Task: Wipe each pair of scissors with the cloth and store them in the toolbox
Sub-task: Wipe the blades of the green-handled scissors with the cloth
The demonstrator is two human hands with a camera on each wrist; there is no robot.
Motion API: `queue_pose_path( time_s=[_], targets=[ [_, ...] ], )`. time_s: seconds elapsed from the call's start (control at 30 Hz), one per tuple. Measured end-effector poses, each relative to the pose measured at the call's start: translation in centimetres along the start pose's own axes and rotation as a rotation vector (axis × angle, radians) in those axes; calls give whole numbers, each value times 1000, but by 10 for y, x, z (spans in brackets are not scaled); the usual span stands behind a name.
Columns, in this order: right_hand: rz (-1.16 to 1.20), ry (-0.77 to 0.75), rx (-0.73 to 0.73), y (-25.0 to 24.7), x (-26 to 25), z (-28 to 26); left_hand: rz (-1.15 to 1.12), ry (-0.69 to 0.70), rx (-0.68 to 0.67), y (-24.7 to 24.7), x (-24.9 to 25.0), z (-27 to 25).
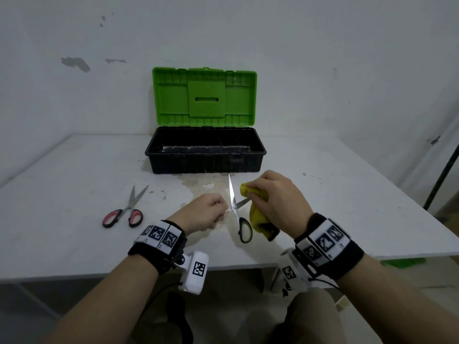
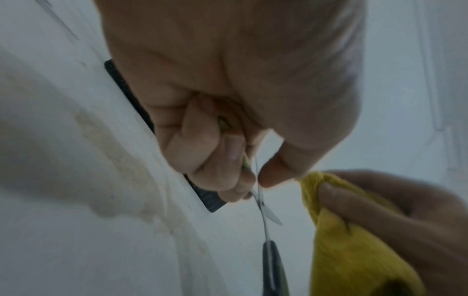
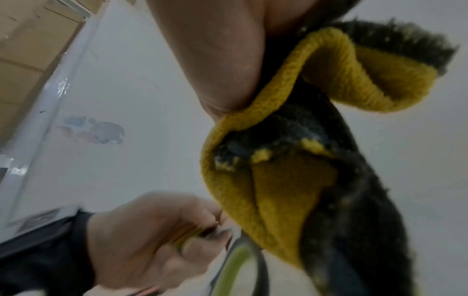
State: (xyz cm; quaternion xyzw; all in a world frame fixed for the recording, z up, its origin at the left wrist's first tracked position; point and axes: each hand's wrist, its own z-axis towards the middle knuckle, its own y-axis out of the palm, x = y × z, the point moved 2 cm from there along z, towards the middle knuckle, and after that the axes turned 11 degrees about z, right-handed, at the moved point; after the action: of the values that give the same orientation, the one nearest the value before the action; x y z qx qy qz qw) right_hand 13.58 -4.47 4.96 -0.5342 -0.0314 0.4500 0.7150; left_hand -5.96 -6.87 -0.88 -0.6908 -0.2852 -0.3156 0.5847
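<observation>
- Only our head view shows the red scissors (image 1: pixel 123 212) lying far left and the open toolbox (image 1: pixel 205 155) beyond
- Our left hand (image 1: pixel 205 214) curls round the green scissors (image 1: pixel 238 214); our right hand (image 1: pixel 278 197) grips the cloth (image 1: pixel 258 214) over one blade

Black plastic toolbox (image 1: pixel 205 155) with bright green lid. Left of it, steel scissors with red-and-black handles (image 1: pixel 123 211). Nearer me, steel scissors with green-and-black handles (image 1: pixel 239 214) beside my mustard-yellow cloth with a dark underside (image 1: pixel 258 214). Black-and-white checked wristbands (image 1: pixel 159 235).
</observation>
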Motion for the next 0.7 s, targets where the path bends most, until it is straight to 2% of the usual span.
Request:
queue_pose_path(
  time_s=[0.07, 0.13, 0.23, 0.33, 0.47, 0.6, 0.7],
  targets=[
    [-31, 3, -67, 11, 0, -10, -195, -53, -35, 1, 1, -2],
    [-55, -4, -93, 20, 0, -13, -254, -13, -61, 3, 3, -3],
    [-61, -34, -75, 26, -2, -14, -256, 87, -54, 5, 4, -5],
    [-58, -17, -54, 27, -4, -13, -227, 125, -10, 3, 4, -5],
    [48, 58, -57, 24, -3, -14, -215, 112, 104, 1, 3, -1],
    [64, 78, -2, 19, -6, -14, -267, 72, 65, 3, 5, 3],
    [44, 64, 37, 15, -11, -12, -211, 56, 63, 6, 7, 4]
  ],
)
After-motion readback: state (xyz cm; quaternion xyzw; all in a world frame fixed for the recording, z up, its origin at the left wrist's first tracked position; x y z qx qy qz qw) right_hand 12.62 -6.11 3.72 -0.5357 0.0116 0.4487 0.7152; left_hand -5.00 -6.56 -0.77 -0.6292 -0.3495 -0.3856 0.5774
